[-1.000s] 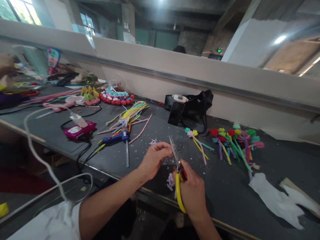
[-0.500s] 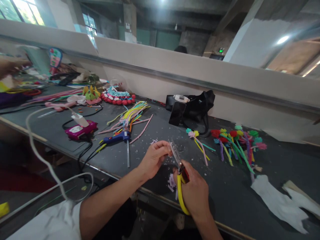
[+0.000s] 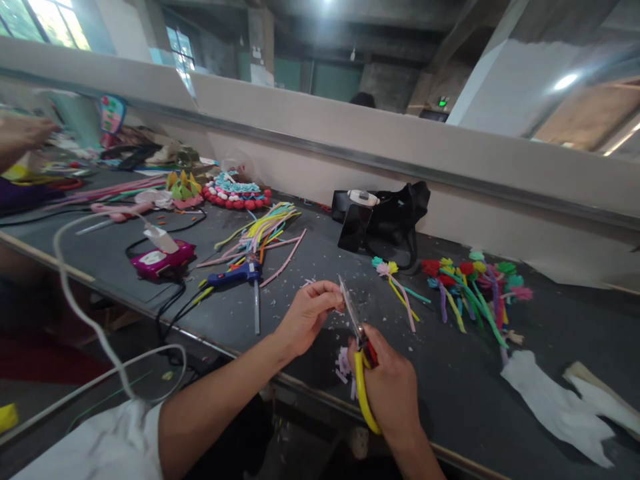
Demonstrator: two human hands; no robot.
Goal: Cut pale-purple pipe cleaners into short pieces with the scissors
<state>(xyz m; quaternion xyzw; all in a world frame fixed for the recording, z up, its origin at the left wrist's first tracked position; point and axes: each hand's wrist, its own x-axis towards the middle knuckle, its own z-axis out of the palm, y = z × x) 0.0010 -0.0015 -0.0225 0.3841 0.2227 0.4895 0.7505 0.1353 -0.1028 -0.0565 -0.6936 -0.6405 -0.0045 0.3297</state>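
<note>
My right hand (image 3: 393, 383) is wrapped round the yellow handles of a pair of scissors (image 3: 367, 393), whose blades point up and away from me. The blades are nearly together, close to the fingertips of my left hand (image 3: 313, 313). Thumb and forefinger of that hand are pinched together; whatever they hold is too small or hidden to make out. Below the scissors lies a little pile of lilac cut pieces (image 3: 344, 363) on the dark table. Tiny pale scraps are scattered around both hands.
Left of my hands lie a blue glue gun (image 3: 235, 273) and a bundle of fuzzy stems (image 3: 270, 230). A magenta power strip (image 3: 163, 259) trails cables. Behind are a phone (image 3: 355, 227) and a black bag (image 3: 400, 213). Fuzzy-stem flowers (image 3: 475, 287) and white gloves (image 3: 555, 407) lie right.
The scissor blades have closed from slightly apart to nearly together. My left hand stays in place. At the far left, another person's hand has shifted.
</note>
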